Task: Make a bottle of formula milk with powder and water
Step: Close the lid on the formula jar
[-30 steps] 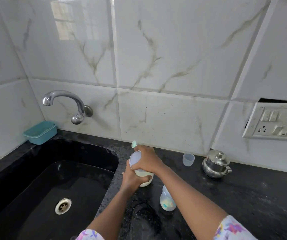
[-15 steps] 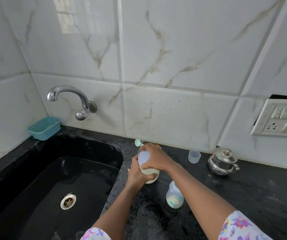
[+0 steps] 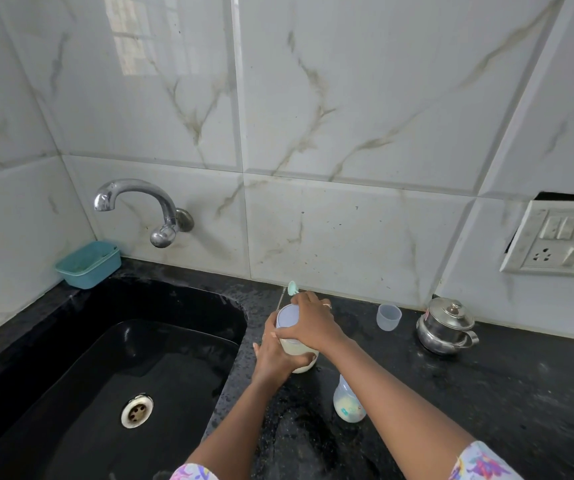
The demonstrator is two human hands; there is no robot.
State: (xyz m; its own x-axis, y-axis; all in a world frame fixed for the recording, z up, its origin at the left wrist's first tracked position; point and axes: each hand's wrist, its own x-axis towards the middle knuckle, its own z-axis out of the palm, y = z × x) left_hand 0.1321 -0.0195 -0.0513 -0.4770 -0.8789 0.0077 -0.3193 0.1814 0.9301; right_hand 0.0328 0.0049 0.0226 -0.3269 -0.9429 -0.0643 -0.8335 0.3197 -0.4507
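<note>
A white powder container (image 3: 297, 351) with a pale lid stands on the black counter beside the sink. My left hand (image 3: 271, 358) wraps around its lower body. My right hand (image 3: 313, 323) grips the lid from above and also holds a small teal scoop (image 3: 292, 287) that sticks up behind the fingers. A clear baby bottle (image 3: 347, 403) with whitish contents stands just right of the container, partly under my right forearm. Its top is hidden.
A black sink (image 3: 112, 368) lies to the left, with a chrome tap (image 3: 140, 202) and a teal tray (image 3: 88, 263) at its back corner. A small clear cup (image 3: 388, 317) and a lidded steel pot (image 3: 446, 327) stand by the wall. A socket plate (image 3: 559, 240) is on the right.
The camera view has shifted slightly. Both hands stay on the container with little visible motion.
</note>
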